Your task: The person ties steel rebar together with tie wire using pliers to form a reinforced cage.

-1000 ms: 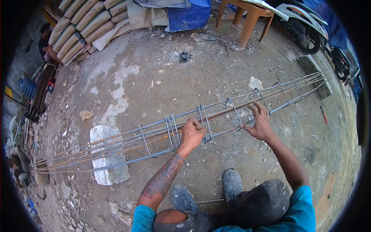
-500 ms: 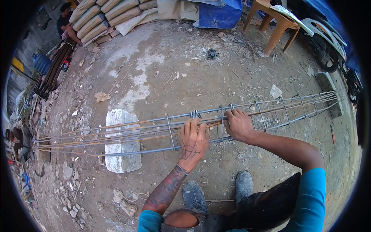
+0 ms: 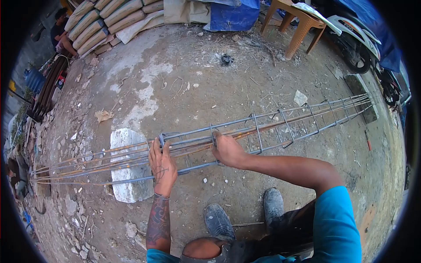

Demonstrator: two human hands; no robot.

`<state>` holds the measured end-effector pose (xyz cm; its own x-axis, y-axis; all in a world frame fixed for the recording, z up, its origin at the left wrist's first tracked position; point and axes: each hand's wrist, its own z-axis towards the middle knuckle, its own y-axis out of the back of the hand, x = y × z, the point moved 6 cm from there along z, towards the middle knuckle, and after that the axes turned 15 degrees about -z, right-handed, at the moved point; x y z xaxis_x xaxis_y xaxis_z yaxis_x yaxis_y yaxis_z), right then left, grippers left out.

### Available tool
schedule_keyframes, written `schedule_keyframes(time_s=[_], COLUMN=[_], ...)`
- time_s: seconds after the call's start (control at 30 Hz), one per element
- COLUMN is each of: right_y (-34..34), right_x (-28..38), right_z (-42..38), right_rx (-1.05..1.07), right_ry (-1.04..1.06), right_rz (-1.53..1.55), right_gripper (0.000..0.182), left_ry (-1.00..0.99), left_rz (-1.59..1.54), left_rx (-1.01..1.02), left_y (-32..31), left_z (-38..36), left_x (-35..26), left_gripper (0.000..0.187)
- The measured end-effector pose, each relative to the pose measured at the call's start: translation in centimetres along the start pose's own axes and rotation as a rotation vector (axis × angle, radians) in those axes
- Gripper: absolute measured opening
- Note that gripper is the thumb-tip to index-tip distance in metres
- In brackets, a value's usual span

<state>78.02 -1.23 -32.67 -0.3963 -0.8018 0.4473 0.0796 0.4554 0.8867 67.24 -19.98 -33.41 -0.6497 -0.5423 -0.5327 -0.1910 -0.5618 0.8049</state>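
Long steel rebars (image 3: 197, 167) run across the view, threaded through rectangular wire stirrups (image 3: 287, 125) to form a narrow cage. My left hand (image 3: 163, 170) is at several bunched stirrups (image 3: 162, 139) on the left part of the bars, its fingers bent over them from the near side. To its right, my right hand (image 3: 230, 151) has its fingers closed around the side of a single stirrup (image 3: 212, 131). The fingertips of this hand are partly hidden. Further right, more stirrups stand spaced along the bars.
A white block (image 3: 129, 186) lies under the bars at left, and a concrete block (image 3: 370, 115) supports the right end. Behind are stacked sacks (image 3: 127, 19), a plastic chair (image 3: 300, 35) and a motorbike (image 3: 357, 48). A person (image 3: 61, 33) sits at far left. A red-handled tool (image 3: 368, 142) lies at right.
Both hands have moved left along the bars. The bunched stirrups by my left hand have slid left, and a stirrup at my right hand now stands further left too. The view has shifted slightly.
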Motion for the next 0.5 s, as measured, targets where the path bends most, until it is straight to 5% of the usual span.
schedule_keyframes(time_s=[0.17,0.27,0.43,0.5], right_y=[0.8,5.1,10.3,7.9], right_x=[0.8,-2.7,-11.2,-12.2], right_z=[-1.8,-5.1,-11.5,-13.2], right_rx=[0.114,0.153,0.040,0.112], right_ry=[0.189,0.258,-0.199,-0.220], right_rz=[0.045,-0.112,-0.371,-0.432], right_gripper=[0.044,0.062,0.086,0.090], left_ry=[0.124,0.025,-0.565,-0.619], left_rz=[0.263,-0.004,-0.471,-0.371], left_rx=[-0.099,-0.217,0.400,0.389], left_y=[4.1,3.4,-8.3,-13.1], left_z=[-0.8,0.8,2.7,2.6], left_x=[3.3,-3.2,-20.3,-21.5], left_gripper=[0.044,0.050,0.070,0.071])
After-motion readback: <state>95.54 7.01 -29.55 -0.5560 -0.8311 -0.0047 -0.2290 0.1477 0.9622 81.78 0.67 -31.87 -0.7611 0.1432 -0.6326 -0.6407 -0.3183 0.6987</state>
